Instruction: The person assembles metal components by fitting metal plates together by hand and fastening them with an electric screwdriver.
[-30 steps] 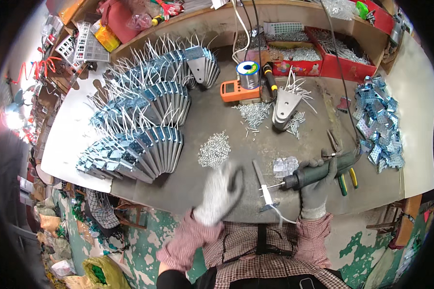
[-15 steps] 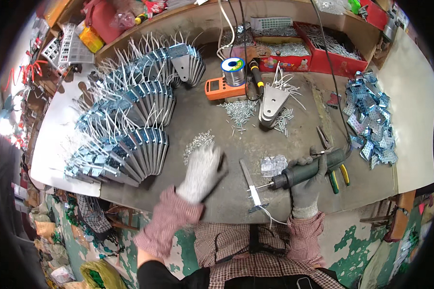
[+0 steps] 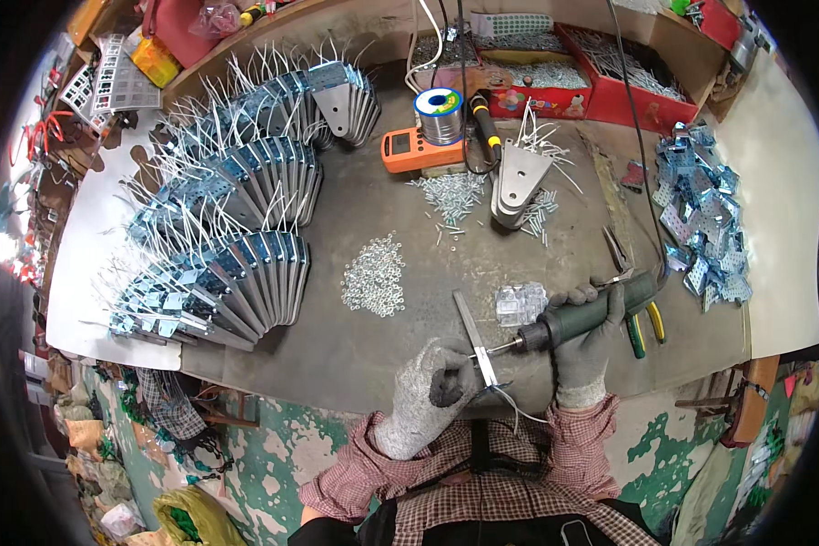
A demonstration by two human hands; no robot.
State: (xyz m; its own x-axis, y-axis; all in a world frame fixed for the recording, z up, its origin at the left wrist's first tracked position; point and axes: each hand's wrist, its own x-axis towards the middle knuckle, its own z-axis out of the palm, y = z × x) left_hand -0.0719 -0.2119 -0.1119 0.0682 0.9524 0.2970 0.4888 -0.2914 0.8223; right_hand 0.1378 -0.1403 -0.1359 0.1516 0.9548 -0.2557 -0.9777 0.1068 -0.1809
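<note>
My right hand (image 3: 581, 350), in a grey glove, grips a dark green electric screwdriver (image 3: 601, 314) lying almost level, its bit pointing left. The bit tip meets a narrow metal plate (image 3: 469, 318) seen edge-on, with a white block (image 3: 485, 366) and white wires (image 3: 519, 407) at its near end. My gloved left hand (image 3: 432, 391) is at the plate's left side, fingertips pinched close to it opposite the bit; whatever small thing they pinch is too small to make out. A pile of small nuts (image 3: 374, 278) lies beyond the left hand. Clear plastic pieces (image 3: 520, 304) sit beside the screwdriver.
Rows of wired metal plates (image 3: 264, 273) fill the left side. Screws (image 3: 450, 197), a solder spool (image 3: 441, 116) on an orange device (image 3: 414, 150) and more plates (image 3: 521, 177) stand farther back. Blue metal brackets (image 3: 701, 218) and pliers (image 3: 635, 332) lie right. A cord (image 3: 642, 136) trails from the screwdriver.
My left hand has moved right and nearer from the nut pile to the metal plate, and its fingers have pinched together. The screwdriver has stayed at the plate.
</note>
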